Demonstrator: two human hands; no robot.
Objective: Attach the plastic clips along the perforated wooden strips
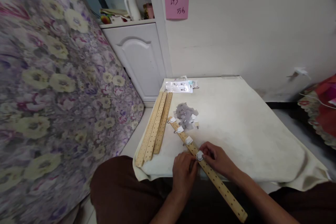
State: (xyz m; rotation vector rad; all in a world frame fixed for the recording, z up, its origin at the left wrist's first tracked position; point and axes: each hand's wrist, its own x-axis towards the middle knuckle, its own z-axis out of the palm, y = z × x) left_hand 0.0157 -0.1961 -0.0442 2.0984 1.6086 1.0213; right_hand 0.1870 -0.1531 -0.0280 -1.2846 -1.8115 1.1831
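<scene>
A long wooden strip with rows of holes (219, 183) lies slantwise over the table's front edge, its near end sticking out over my lap. Several small white tags with metal rings, such as the one at the upper middle (188, 140), sit along its far half. My left hand (183, 168) is at the strip's left side, fingers curled and pinched beside the nearest white tag (200, 155). From the right, my right hand (217, 159) pinches at that same tag's edge with thumb and forefinger. What lies between my left fingertips is hidden.
Beyond the strip lies a pile of small clear plastic bags (185, 113). More perforated wooden strips (154, 129) lie at the table's left. Clear packages with small metal pieces (178, 86) are at the back. A flowered curtain (65, 77) hangs left; a wall (223, 35) stands behind.
</scene>
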